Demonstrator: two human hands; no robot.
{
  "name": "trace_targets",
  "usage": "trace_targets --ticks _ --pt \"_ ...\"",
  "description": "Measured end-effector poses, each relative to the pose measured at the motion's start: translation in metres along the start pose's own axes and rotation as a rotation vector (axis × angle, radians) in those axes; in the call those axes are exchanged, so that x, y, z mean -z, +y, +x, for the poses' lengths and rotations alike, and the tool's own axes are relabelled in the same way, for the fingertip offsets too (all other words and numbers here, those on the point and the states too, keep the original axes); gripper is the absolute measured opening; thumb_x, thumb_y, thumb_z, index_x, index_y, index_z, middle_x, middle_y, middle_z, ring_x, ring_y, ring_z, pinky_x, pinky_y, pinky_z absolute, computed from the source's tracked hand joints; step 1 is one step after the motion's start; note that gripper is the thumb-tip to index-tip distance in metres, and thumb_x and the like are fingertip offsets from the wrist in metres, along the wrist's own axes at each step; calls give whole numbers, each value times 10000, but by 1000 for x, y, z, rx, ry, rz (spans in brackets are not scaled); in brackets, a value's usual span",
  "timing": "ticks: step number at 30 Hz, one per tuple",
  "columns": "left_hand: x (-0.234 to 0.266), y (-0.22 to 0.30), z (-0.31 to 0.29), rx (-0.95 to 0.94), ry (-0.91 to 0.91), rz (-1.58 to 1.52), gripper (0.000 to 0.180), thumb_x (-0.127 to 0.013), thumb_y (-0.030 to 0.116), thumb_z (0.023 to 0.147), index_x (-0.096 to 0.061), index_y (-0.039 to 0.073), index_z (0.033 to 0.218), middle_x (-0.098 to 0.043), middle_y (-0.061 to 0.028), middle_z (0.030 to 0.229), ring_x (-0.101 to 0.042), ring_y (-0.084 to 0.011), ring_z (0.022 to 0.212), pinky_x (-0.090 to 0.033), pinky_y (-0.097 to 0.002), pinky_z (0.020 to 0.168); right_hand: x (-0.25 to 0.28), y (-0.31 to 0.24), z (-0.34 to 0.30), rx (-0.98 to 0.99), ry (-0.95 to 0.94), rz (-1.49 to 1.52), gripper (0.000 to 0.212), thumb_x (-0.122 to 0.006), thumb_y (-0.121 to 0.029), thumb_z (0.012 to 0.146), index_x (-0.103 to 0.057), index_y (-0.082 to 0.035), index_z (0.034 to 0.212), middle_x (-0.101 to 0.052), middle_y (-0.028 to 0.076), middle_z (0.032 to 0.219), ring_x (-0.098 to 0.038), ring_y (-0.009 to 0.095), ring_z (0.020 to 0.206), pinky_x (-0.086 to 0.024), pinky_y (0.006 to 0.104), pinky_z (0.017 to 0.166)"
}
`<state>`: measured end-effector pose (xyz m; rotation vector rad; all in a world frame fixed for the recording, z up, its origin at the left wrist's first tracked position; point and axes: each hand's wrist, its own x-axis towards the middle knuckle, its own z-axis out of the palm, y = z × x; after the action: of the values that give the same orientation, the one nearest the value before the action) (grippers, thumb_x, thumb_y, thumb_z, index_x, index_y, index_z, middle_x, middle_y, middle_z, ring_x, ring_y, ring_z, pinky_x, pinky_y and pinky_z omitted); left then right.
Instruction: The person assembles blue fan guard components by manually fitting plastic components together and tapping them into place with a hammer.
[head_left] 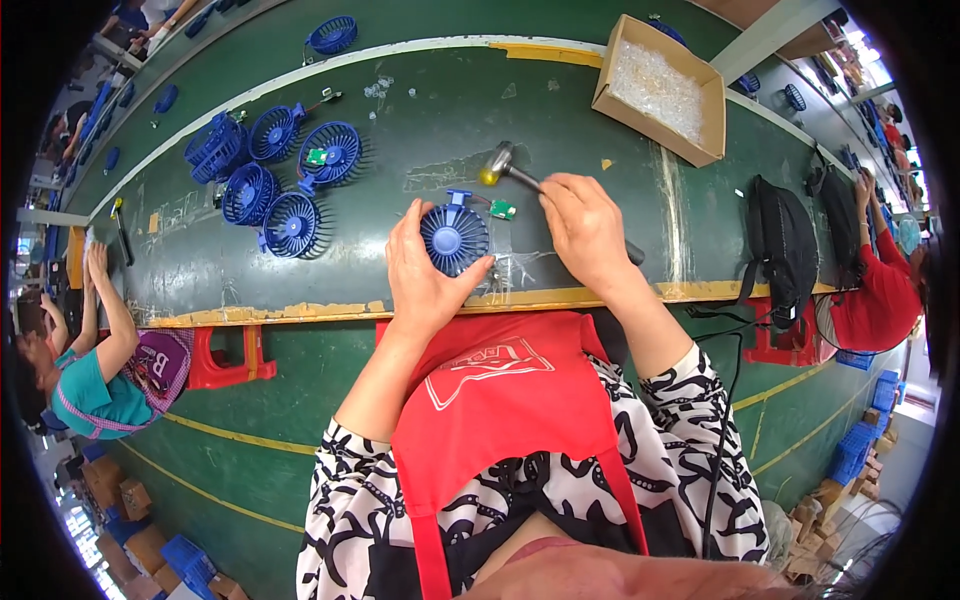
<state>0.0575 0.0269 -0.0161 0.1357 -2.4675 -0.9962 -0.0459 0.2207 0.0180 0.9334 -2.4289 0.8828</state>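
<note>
My left hand (pixel 430 275) is wrapped round the side of a round blue fan housing (pixel 455 238) near the table's front edge, thumb at its lower right. A small green circuit board (pixel 503 209) hangs on a wire beside the fan's neck. My right hand (pixel 583 228) grips the dark handle of a hammer (pixel 500 160). The hammer's metal head with a yellow face sits just beyond the fan, up and to the right, apart from it. Whether the hammer head touches the table I cannot tell.
Several blue fan housings (pixel 290 224) are grouped at the left, some with circuit boards. A cardboard box (pixel 715 135) of small clear plastic parts stands at the back right. Black bags (pixel 780 235) rest at the table's right. People work at both sides; a second hammer (pixel 122 232) lies far left.
</note>
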Motion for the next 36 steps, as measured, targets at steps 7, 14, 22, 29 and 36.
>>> trace_targets --ticks 7,14,22,29,36 --pt "-1 -7 -6 -5 30 -219 1037 -897 226 581 -305 -26 1394 -511 -194 1281 -510 -354 1156 -416 -434 996 -40 -19 11 -428 -341 710 199 -607 -123 917 -655 57 986 -655 54 824 -591 94 768 -483 258 682" --pt "2 0 -8 -86 35 -98 969 -892 218 565 -365 -28 1340 -519 -199 1247 -509 -366 1129 -425 -437 973 -44 -20 9 -516 -437 735 217 -592 -152 932 -669 47 968 -648 38 752 -574 86 683 -484 250 621" --pt "4 -12 20 -139 -60 -205 582 -821 170 693 -569 -1 1189 -600 -195 1183 -568 -371 1094 -448 -422 959 -50 2 4 -562 -399 902 236 -599 -193 941 -679 27 970 -631 30 704 -554 75 579 -465 246 531" --pt "24 -62 143 -293 226 275 80 -658 43 801 -685 33 876 -644 -114 849 -605 -319 821 -469 -418 724 -44 3 2 -452 -271 907 180 -590 -121 950 -662 43 968 -606 33 749 -551 74 574 -457 228 515" --pt "-1 -93 194 -181 91 569 119 -649 96 808 -727 82 898 -621 -82 882 -583 -289 891 -445 -425 759 -51 6 -3 -450 -273 961 132 -631 -82 908 -659 40 950 -608 58 744 -547 93 637 -439 255 567"
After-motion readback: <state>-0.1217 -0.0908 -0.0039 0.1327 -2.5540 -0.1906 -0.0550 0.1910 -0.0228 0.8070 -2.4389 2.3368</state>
